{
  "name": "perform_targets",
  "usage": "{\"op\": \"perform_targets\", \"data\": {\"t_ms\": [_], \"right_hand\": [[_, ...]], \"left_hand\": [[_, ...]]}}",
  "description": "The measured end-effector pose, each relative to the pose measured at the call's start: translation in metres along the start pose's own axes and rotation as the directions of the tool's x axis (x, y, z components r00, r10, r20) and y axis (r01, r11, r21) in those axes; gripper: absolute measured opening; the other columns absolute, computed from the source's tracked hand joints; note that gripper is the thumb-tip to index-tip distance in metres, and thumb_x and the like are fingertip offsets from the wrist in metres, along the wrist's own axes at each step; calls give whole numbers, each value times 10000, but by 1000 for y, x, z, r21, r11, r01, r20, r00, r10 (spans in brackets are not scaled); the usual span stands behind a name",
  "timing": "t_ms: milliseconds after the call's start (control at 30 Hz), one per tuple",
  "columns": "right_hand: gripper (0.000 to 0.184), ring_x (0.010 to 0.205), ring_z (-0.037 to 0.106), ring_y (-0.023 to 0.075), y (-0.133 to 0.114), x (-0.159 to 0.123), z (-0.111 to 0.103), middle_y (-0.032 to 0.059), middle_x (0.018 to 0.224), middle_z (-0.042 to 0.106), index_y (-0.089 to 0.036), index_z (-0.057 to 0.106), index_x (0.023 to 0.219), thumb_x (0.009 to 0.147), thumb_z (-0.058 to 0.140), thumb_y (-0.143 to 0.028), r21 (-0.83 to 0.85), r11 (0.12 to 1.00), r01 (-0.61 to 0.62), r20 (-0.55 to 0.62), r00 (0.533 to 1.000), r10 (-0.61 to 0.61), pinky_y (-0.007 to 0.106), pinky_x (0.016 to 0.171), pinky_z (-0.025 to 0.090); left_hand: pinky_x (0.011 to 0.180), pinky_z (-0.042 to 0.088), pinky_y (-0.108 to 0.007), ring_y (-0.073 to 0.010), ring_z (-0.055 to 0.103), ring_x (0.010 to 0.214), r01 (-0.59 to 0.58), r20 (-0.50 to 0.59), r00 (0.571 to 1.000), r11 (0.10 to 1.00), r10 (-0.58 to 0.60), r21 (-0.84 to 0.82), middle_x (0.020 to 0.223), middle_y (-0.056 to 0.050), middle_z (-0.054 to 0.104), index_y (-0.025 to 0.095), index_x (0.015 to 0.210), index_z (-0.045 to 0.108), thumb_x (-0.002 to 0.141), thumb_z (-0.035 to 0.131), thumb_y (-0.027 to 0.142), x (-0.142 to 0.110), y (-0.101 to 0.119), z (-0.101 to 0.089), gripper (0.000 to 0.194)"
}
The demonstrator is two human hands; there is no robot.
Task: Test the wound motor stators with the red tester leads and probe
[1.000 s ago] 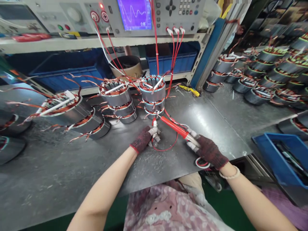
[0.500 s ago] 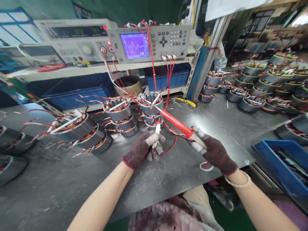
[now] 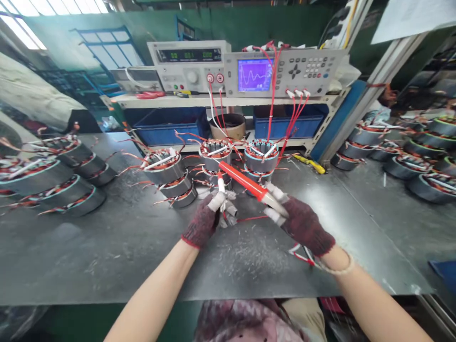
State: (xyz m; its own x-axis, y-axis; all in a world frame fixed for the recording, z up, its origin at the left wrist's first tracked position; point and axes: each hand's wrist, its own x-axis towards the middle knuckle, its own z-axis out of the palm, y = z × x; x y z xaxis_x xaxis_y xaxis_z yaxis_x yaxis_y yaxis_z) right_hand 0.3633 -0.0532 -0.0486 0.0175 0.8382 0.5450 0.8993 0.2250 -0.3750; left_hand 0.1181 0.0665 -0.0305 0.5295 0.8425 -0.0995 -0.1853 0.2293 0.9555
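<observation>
My right hand point(image 3: 302, 223), in a dark red knit glove, is closed round the handle of a long red test probe point(image 3: 242, 180) that points up and left toward a stack of wound stators point(image 3: 214, 161). In the same kind of glove, my left hand point(image 3: 206, 218) pinches a small red-and-white clip point(image 3: 220, 182) on a red lead, just in front of that stack. A second stator stack point(image 3: 261, 159) stands to the right of it, with red leads running up to the tester with the purple screen point(image 3: 254, 74).
More stator stacks stand on the dark bench at the left point(image 3: 46, 185) and centre-left point(image 3: 167, 175), and many on the table at the right point(image 3: 409, 147). A shelf holds instruments point(image 3: 188, 64); blue bins point(image 3: 167, 126) sit under it. A yellow tool point(image 3: 309, 162) lies near the post.
The view tilted up and swung left. Both hands lifted off the bench, and the probe tip went from the front stack's base up toward the rim of the stack left of it.
</observation>
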Motion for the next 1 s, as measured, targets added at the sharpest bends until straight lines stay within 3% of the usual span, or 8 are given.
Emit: {"op": "perform_targets", "data": {"t_ms": [100,167,367,467,567,767,867,1000], "right_hand": [[528,1167,769,258,-7,31,12,65,1423,725,-263,571,1567,1042,601,-317,-18,998,67,15,998,-67,389,1019,645],[513,1147,776,256,-7,35,15,67,1401,738,-257,587,1553,1046,594,-335,-33,996,83,6,997,-83,380,1001,647],[564,1028,805,244,7,1,16,61,1347,767,-296,538,1591,1033,612,-341,-56,998,-3,73,997,7,356,895,676],[538,1003,812,236,10,-11,19,55,1345,769,-305,562,1567,1031,600,-317,-51,999,8,157,988,0,355,880,684],[549,995,815,238,12,-17,23,49,1260,802,-301,546,1580,1034,602,-330,-75,997,-19,157,987,31,340,829,690],[547,969,805,234,12,-14,58,58,1205,814,-305,566,1570,1025,612,-332,-130,990,64,212,977,-35,351,868,673],[568,988,804,238,8,-9,60,64,1241,804,-300,532,1596,1033,596,-327,-83,993,86,219,974,-66,356,878,671],[650,1083,793,235,-10,9,44,62,1403,739,-297,356,1693,1074,553,-337,100,986,137,185,971,-153,367,915,672]], "left_hand": [[382,431,-225,-153,636,459,-20,-2,1000,999,20,-31,648,-29,726,147,977,683,810,794,613,19,9,-5,508],[417,475,-232,-152,644,470,-32,-15,999,998,32,-50,654,-31,732,150,960,673,807,796,599,24,9,-7,491],[359,414,-228,-180,666,457,147,27,989,988,-148,41,653,-64,750,145,979,667,806,778,600,17,-24,-22,499],[378,421,-218,-166,665,462,157,-11,988,987,-156,35,641,-50,742,161,944,643,811,770,584,19,-40,-29,461],[396,441,-228,-170,671,464,185,-5,983,982,-185,44,673,-71,762,166,924,641,826,760,597,17,-55,-33,458],[391,419,-217,-164,657,446,234,-8,972,969,-235,75,635,-79,746,174,821,614,823,792,550,20,-77,-39,416],[419,453,-233,-166,651,454,206,-23,979,977,-205,51,634,-78,742,169,824,624,811,806,584,13,-77,-41,453],[555,562,-279,-206,738,625,103,-69,992,994,-106,-42,806,-106,799,150,1020,686,782,834,635,-21,-57,-44,560]]}}
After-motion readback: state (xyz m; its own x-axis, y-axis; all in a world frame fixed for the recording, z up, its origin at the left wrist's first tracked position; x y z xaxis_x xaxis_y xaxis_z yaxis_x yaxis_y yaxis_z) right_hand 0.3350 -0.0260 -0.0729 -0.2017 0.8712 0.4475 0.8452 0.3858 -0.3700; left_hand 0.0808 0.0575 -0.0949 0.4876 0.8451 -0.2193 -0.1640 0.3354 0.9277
